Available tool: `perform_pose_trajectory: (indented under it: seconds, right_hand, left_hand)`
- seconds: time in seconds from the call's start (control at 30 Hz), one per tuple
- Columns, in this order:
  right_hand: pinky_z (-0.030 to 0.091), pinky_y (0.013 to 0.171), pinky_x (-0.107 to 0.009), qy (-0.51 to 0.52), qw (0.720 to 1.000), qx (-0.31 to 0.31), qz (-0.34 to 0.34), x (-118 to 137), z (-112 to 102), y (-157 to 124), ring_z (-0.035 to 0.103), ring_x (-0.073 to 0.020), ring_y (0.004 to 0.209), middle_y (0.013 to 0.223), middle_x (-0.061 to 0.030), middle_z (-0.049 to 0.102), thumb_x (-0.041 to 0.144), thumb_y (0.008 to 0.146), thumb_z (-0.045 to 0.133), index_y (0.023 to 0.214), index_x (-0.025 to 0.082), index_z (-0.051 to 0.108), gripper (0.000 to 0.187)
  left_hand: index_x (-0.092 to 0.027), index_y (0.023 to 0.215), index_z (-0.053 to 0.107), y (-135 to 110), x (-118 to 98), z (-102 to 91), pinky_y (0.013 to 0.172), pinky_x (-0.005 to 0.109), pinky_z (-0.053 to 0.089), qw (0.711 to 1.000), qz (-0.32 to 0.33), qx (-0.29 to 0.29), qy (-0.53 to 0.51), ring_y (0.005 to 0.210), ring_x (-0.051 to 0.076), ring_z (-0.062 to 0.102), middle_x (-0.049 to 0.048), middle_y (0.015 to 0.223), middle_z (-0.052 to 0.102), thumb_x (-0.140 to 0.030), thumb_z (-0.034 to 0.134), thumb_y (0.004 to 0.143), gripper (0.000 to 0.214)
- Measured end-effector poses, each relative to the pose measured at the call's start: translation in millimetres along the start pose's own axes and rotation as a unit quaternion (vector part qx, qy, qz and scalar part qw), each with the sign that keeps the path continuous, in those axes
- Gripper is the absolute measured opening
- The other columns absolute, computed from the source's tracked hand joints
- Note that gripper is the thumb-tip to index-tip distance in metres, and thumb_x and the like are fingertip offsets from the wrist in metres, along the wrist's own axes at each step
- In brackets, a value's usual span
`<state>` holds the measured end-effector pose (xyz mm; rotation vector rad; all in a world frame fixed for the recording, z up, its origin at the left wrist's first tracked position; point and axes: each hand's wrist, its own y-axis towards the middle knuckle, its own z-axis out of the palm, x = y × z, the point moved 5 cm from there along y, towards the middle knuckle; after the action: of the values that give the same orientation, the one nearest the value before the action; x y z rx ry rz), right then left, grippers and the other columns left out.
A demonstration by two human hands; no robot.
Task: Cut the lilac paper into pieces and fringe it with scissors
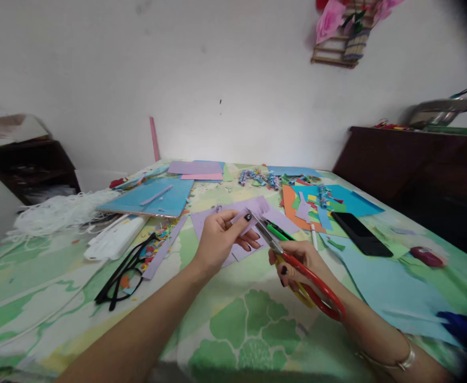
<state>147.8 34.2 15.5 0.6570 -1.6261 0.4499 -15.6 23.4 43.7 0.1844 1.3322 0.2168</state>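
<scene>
My left hand (221,236) pinches a small lilac paper piece (253,219) between thumb and fingers, a little above the table. My right hand (297,263) grips red-handled scissors (297,266), whose metal blades (264,233) point up and left and meet the lilac piece. Under both hands lie larger lilac paper sheets (275,217) on the green-patterned tablecloth (241,319). A green pen (278,232) lies just behind the blades.
Black glasses (125,271) and a white case (115,240) lie at the left, with a blue sheet (153,198) behind. At the right are a black phone (361,234), orange and blue paper scraps (317,205), a light blue sheet (381,282) and a dark cabinet (409,159).
</scene>
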Motion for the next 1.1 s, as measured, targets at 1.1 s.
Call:
perform_pose_trajectory:
  seconds: [1.1]
  right_hand:
    - [0.036, 0.032, -0.016, -0.001, 1.000, -0.005, 0.003, 1.9, -0.1, 0.3, 0.044, -0.0070, 0.035, 0.045, 0.0032, 0.051, 0.049, 0.063, 0.076, 0.070, 0.014, 0.058, 0.040]
  left_hand:
    - [-0.011, 0.071, 0.062, -0.1, -0.8, 0.5, 0.041, 0.018, 0.047, 1.000, 0.006, 0.003, -0.008, 0.048, 0.015, 0.066, 0.0046, 0.059, 0.069, -0.027, 0.066, 0.080, 0.018]
